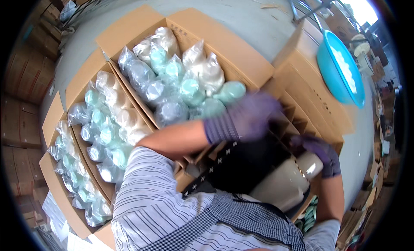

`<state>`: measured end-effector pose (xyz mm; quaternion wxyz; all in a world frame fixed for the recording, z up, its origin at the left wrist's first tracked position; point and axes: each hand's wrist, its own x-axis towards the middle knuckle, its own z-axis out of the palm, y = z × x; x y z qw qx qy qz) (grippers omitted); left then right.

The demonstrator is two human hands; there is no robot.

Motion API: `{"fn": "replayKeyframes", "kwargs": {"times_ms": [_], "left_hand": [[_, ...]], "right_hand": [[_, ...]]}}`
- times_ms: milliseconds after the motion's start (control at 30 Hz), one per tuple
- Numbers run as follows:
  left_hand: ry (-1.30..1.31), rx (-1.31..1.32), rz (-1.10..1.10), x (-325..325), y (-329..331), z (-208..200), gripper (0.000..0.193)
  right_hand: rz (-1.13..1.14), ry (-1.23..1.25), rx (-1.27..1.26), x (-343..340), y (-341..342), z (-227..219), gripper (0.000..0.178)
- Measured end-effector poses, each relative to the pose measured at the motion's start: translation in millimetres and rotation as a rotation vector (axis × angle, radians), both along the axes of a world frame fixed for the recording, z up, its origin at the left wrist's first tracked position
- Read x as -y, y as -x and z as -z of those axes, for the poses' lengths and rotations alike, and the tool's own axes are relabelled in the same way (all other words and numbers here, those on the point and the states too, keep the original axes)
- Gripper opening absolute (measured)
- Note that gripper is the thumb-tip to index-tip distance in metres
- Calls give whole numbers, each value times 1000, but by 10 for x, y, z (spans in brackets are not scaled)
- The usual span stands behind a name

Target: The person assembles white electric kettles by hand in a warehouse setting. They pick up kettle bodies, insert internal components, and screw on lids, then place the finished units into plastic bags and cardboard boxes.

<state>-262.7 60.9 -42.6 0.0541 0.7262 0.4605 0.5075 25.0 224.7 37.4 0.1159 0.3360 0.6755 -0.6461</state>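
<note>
A beige thermos jug (pixel 280 186) with a handle and a pale top lies tilted across my lap. My right hand (pixel 321 152), in a purple knit glove, is beside its top end, the fingers pointing left over the divided box. Those fingertips are smeared, and whether they grip anything is unclear. My left hand (pixel 254 116), gloved alike, crosses in front of me above the near side of the large open carton. Motion blurs its fingers. Just beyond it stands a pale green jug (pixel 230 92) among plastic-wrapped jugs (pixel 192 91) in mint, grey and cream.
Cardboard dividers (pixel 297 121) form cells at the right of the carton. Two more open cartons of wrapped jugs (pixel 105 126) stand to the left. A turquoise basin (pixel 334 72) with white contents sits at the right on a cardboard box (pixel 304 39). Stacked cartons (pixel 23 121) line the left.
</note>
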Motion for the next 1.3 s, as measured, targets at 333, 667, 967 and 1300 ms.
{"fn": "replayKeyframes", "kwargs": {"times_ms": [333, 667, 967, 1300], "left_hand": [[997, -815, -1053, -419, 4636, 1557, 35], [352, 76, -1322, -207, 4997, 1839, 40], [226, -538, -384, 128, 2186, -848, 32], [-93, 246, 633, -1856, -862, -1806, 47]], "right_hand": [[122, -127, 257, -147, -14, 18, 66], [-1, -164, 356, -148, 283, -93, 60], [-275, -624, -54, -130, -2, -10, 68], [-230, -609, -401, -3, -222, -51, 132]]}}
